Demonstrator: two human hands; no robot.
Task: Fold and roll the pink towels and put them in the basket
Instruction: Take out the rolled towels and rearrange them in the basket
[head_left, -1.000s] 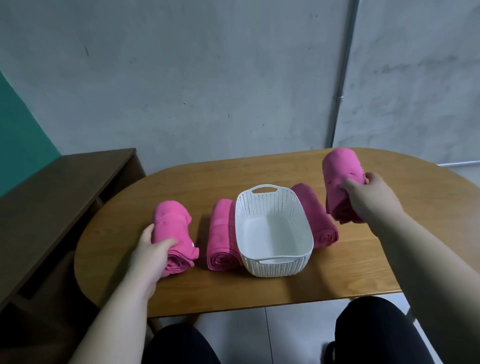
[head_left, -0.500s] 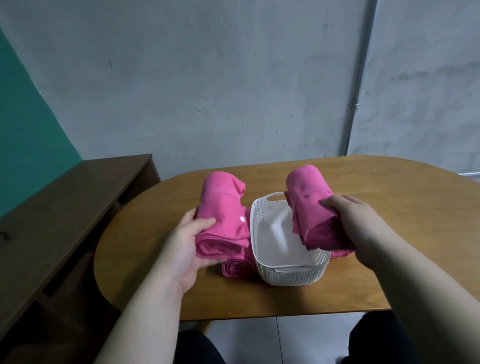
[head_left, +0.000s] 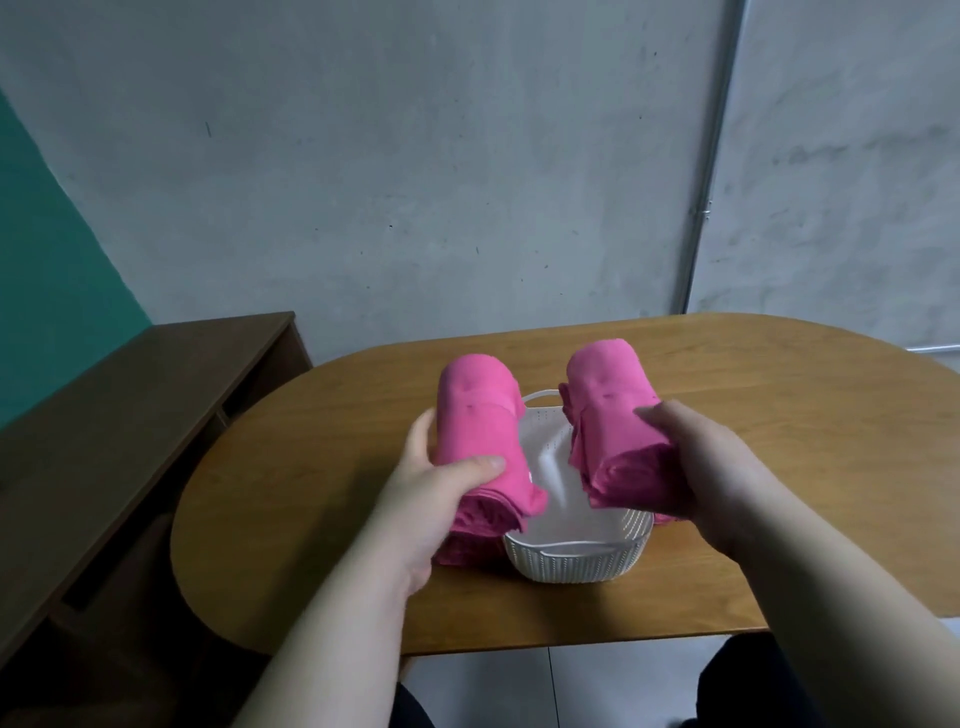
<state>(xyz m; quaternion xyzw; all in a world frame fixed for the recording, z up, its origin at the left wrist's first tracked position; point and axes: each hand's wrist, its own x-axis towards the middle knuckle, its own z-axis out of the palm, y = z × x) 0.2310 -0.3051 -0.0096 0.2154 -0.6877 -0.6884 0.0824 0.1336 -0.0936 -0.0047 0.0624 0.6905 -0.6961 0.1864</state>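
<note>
Dark trousers (head_left: 410, 706) show at the bottom edge; above them the left hand (head_left: 436, 504) grips 1 rolled pink towel (head_left: 480, 436), thumb across its top and fingers curled round its left side; the right hand (head_left: 717, 467) clasps a 2nd rolled towel (head_left: 608, 410), fingers wrapped round it; both rolls hang in the air (near ends lower) over the rims of the white basket (head_left: 576, 564), which stands on the wooden table (head_left: 779, 519); a 3rd roll (head_left: 462, 553) lies on the table touching the basket's left side, under the left hand; further back stand a brown shelf (head_left: 156, 389) and a grey wall (head_left: 415, 182) with a pipe (head_left: 711, 156).
</note>
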